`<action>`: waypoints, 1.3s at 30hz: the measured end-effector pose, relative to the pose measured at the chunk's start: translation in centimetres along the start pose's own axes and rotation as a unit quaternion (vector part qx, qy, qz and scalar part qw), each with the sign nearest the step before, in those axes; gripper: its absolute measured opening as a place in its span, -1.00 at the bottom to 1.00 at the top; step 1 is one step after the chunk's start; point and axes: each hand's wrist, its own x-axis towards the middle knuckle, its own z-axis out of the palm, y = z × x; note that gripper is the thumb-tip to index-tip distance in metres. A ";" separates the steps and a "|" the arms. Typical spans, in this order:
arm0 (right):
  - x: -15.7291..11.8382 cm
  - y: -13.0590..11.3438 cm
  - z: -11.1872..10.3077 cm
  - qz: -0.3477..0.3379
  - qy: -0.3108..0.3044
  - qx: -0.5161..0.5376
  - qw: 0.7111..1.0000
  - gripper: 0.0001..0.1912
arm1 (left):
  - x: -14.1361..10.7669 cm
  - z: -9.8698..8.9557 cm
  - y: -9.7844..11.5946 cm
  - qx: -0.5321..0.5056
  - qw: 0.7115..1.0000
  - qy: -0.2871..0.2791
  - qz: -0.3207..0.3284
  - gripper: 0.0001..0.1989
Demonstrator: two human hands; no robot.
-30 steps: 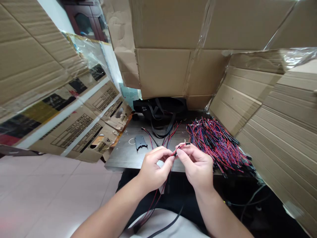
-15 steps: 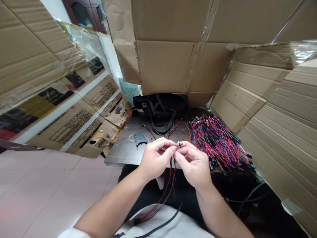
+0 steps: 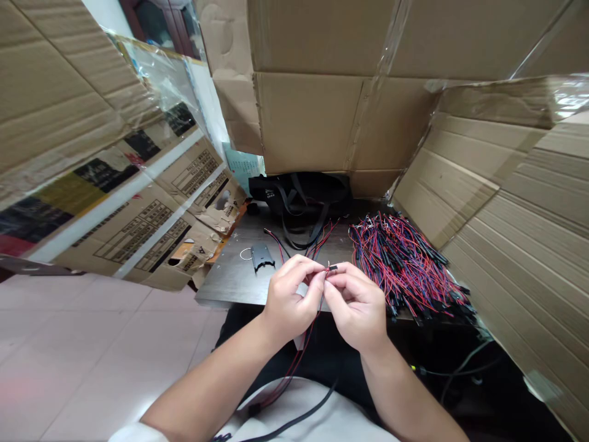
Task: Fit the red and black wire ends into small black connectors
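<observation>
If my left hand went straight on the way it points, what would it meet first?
Likely the right hand, very close to the left hand at the held wires; whether they touch is unclear.

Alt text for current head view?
Left hand and right hand pinch thin red and dark wires at a dark table. A heap of similar wires lies at right, a black bag at the back, a flat dark-gray part at left.

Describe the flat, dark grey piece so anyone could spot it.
On the dark tabletop, look beyond and left of the person's left hand. There lies the flat, dark grey piece, set apart from nearby thin red and black wires by its broad, notched shape.
</observation>
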 end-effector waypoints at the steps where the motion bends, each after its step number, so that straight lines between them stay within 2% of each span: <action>1: 0.0 0.0 -0.1 0.002 -0.007 0.010 1.000 -0.87 | -0.1 -0.1 0.0 0.010 1.000 0.000 0.017 -0.89; 5: -0.3 0.3 -0.3 0.008 -0.029 0.042 0.999 -0.89 | -0.4 -0.4 -0.2 0.031 0.997 -0.007 0.074 -0.87; 7: -0.4 0.5 -0.3 0.008 -0.028 0.049 0.998 -0.88 | -0.4 -0.5 -0.2 0.016 0.997 -0.008 0.080 -0.88; 9: -0.5 0.4 -0.2 0.010 -0.019 0.054 0.998 -0.88 | -0.5 -0.4 -0.3 -0.013 0.999 -0.010 0.042 -0.89; 13: -0.4 0.2 -0.1 0.026 -0.007 0.067 0.997 -0.91 | -0.6 -0.1 -0.4 -0.091 0.991 -0.010 -0.098 -0.93; 16: -0.3 0.2 0.0 0.059 -0.011 0.106 0.993 -0.91 | -0.7 0.1 -0.5 -0.133 0.983 0.004 -0.123 -0.95; 19: -0.2 0.6 0.4 0.117 -0.025 0.192 0.974 -0.92 | -0.9 0.0 -0.6 -0.153 0.984 -0.013 -0.088 -0.92; 24: -0.3 0.8 1.2 0.243 0.004 0.367 0.898 -0.95 | -1.1 -0.5 -1.1 -0.090 0.995 -0.031 0.016 -0.89; 27: -0.4 0.6 1.5 0.279 0.024 0.395 0.875 -0.93 | -1.0 -0.7 -1.5 -0.059 0.995 -0.018 0.074 -0.87; 30: -0.3 0.4 1.5 0.297 0.017 0.410 0.862 -0.93 | -1.0 -0.8 -1.7 -0.027 0.994 -0.010 0.108 -0.87; 32: -0.3 0.3 1.4 0.293 -0.005 0.418 0.860 -0.94 | -1.1 -1.0 -1.8 0.002 0.991 -0.006 0.133 -0.86; 34: -0.3 0.4 1.1 0.265 -0.029 0.415 0.870 -0.92 | -1.1 -1.2 -1.7 0.034 0.988 -0.002 0.152 -0.85; 37: -0.4 0.6 0.3 0.200 -0.064 0.369 0.905 -0.86 | -1.2 -1.5 -1.6 0.063 0.982 -0.002 0.178 -0.84; 39: -0.4 0.6 -0.4 0.152 -0.062 0.319 0.933 -0.85 | -1.2 -1.8 -1.6 0.072 0.977 0.000 0.201 -0.84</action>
